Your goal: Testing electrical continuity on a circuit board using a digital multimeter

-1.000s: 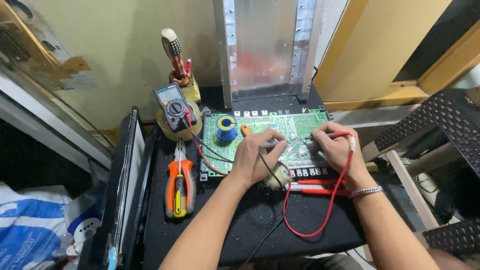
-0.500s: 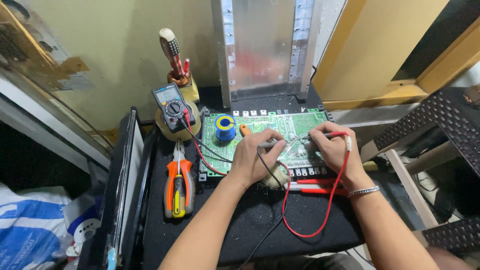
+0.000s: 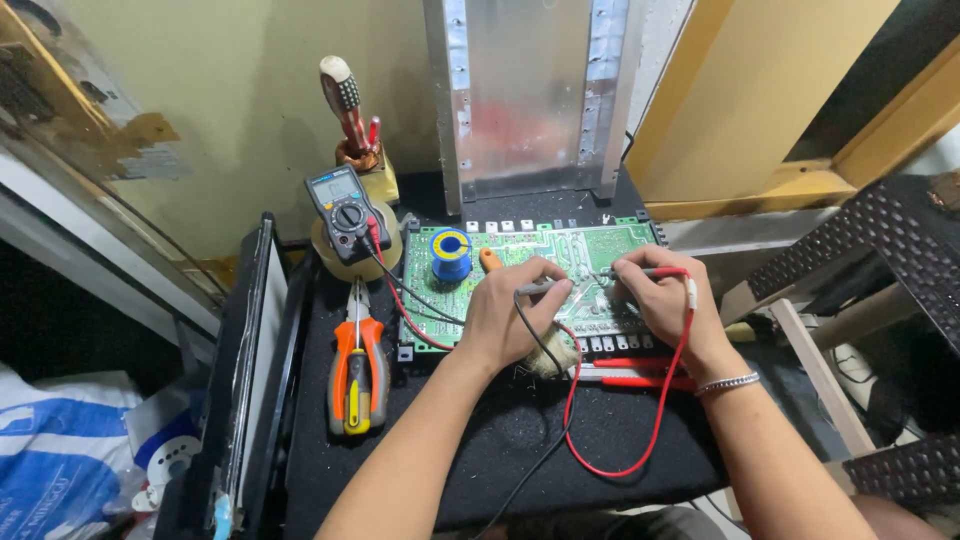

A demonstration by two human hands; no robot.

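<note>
Head view: thin probes (image 3: 640,272) touch green circuit board (image 3: 560,250).

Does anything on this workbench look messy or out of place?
Little stands out. Pale crumbs and fluff speckle the black mat near the left hand, and the multimeter leans tilted on a tape roll. The green circuit board lies flat.

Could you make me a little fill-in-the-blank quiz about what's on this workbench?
1. The left hand and right hand hold probes on a ____ circuit board.
2. The right hand's probe lead is ____.
3. The pliers have ____ handles.
4. The multimeter lies to the ____ of the board.

Missing words: green; red; orange; left
</note>
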